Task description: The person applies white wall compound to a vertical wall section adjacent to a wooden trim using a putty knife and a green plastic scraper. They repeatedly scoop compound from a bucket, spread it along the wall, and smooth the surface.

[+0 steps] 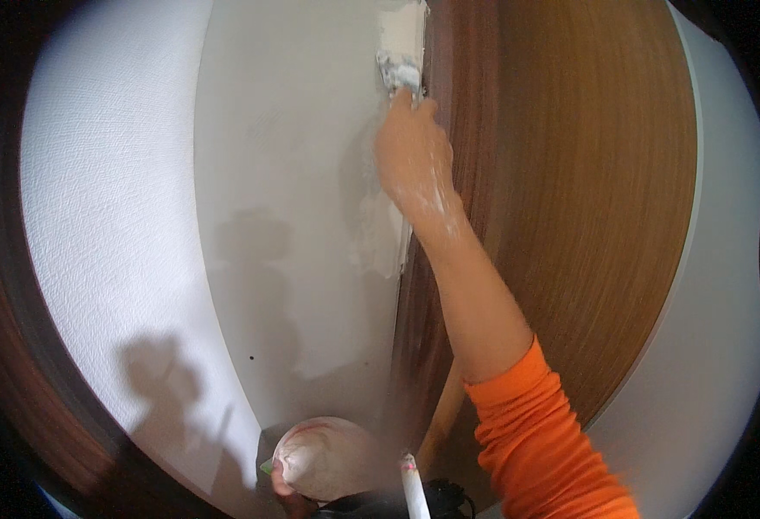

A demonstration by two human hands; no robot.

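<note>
- The right hand (415, 156) is gripping a putty knife (400, 76) at the top centre of the frame, and its blade is appearing to lie against the pale filler (402, 26) on the grey wall (285, 156).
- The left hand (285, 478) is gripping the rim of a round container (345, 445) at the bottom centre; only a part of this hand is showing.
- Inside the container, white paste (302, 458) is sticking at the left side.
- A dark wooden trim (471, 112) is running down just beside the filler, and a brown wooden panel (596, 173) is filling the right of the frame.
- The right hand, with its forearm in an orange sleeve (540, 432), is covering part of the wall edge and the trim.
- A white stick (414, 489) is standing in front at the lower middle, hiding a little of the view.
- At the left, a white textured wall (121, 199) is carrying shadows.
</note>
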